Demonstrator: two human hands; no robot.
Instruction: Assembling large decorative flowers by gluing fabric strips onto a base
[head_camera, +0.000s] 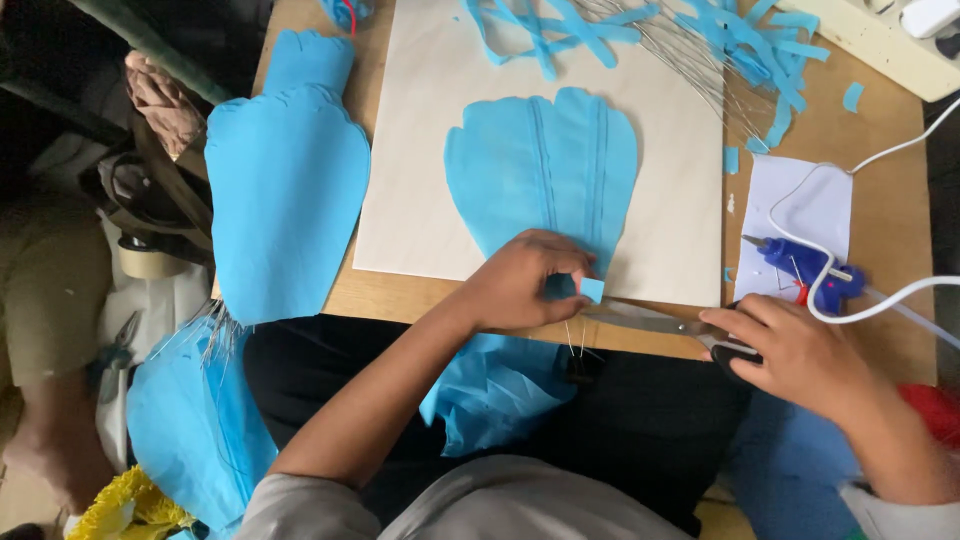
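The left hand (520, 282) reached forward from the lower middle of the view, its bare forearm running diagonally up from a grey sleeve at the bottom edge. The wrist was bent slightly inward, and the fingers (560, 262) curled down with thumb and forefinger pinched together — knuckles up, palm facing down. The right hand (800, 355) came in from the lower right, forearm angled up and left, wrist nearly straight. Its fingers were closed in a loose grip, the back of the hand turned toward the camera — thumb tucked underneath and out of sight.
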